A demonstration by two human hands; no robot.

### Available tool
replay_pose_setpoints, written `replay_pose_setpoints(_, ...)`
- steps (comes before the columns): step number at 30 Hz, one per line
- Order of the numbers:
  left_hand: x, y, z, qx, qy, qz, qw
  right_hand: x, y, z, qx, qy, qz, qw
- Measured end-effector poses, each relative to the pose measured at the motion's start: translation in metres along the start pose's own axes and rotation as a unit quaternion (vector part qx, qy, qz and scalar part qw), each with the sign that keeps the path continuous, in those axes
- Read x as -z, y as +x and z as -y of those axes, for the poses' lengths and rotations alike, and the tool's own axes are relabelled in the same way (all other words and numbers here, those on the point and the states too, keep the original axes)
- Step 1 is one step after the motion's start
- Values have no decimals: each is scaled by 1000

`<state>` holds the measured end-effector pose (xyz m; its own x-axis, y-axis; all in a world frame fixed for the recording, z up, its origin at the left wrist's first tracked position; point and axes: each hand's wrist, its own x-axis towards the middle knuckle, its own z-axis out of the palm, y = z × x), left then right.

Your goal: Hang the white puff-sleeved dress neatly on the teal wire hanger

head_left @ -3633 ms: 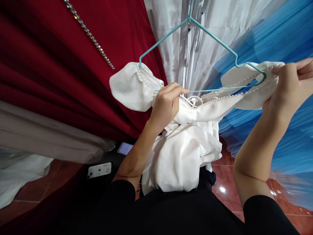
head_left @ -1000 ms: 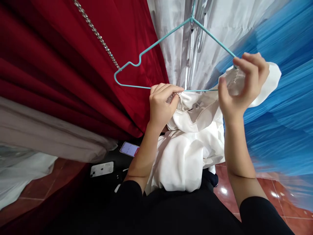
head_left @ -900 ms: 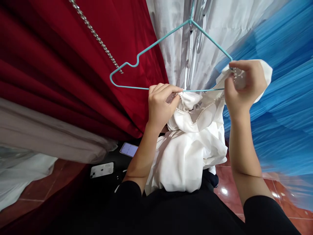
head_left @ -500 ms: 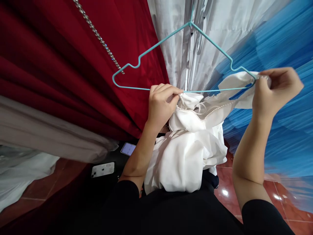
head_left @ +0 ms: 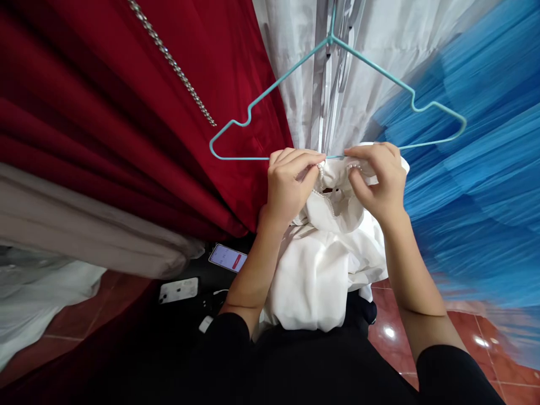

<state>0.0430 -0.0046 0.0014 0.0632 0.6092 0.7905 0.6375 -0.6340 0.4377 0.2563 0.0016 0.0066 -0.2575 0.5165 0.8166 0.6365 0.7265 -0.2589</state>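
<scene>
A white dress (head_left: 314, 275) with pearl beading along its upper edge hangs below a light blue hanger (head_left: 291, 70) and spreads over my lap. My left hand (head_left: 291, 183) pinches the dress's beaded edge just under the hanger's bottom bar, left of centre. Close to it on the right, my right hand (head_left: 379, 177) pinches another beaded part of the dress, thumb below and fingers above, at the bar. Both ends of the hanger are bare of fabric. Part of the bar is hidden behind my fingers.
Red fabric (head_left: 202, 84) with a rhinestone strip (head_left: 175, 64) hangs at the left, grey-beige fabric (head_left: 84, 219) below it. Blue tulle (head_left: 476, 185) hangs at the right, white fabric (head_left: 392, 50) behind. Two phones, one white (head_left: 179, 289) and one with its screen lit (head_left: 228, 257), lie on a dark surface.
My right hand has moved left from the hanger's right end to near my left hand, bringing the dress's beaded part along. The hanger has shifted right and its right end is free of fabric.
</scene>
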Motion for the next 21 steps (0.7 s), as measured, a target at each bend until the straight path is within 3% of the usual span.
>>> replay_pose_setpoints(4, 9, -10, 6, -18, -9, -26, 999, -16, -1, -4, -1, -5, -40, 999)
replay_pose_setpoints(7, 23, -27, 21, 23, -23, -141, 989, -17, -2, -3, 15, 3, -72, 997)
replay_pose_setpoints(9, 36, -40, 41, 77, -39, -227, 970, -15, -1, -3, 16, 1, -77, 997)
replay_pose_setpoints(12, 56, -49, 84, 150, -49, -306, 939, -12, 2, -3, -2, -18, -70, 997)
replay_pose_setpoints(16, 79, -30, 130, 155, -63, -363, 916, -10, 4, -1, 10, -11, -83, 996)
replay_pose_setpoints(18, 87, -11, 130, 133, -74, -361, 920, -10, 5, 1, 16, -7, -91, 996)
replay_pose_setpoints(21, 97, 20, 108, 78, -68, -350, 931, -11, 5, 4, 14, -11, -93, 996)
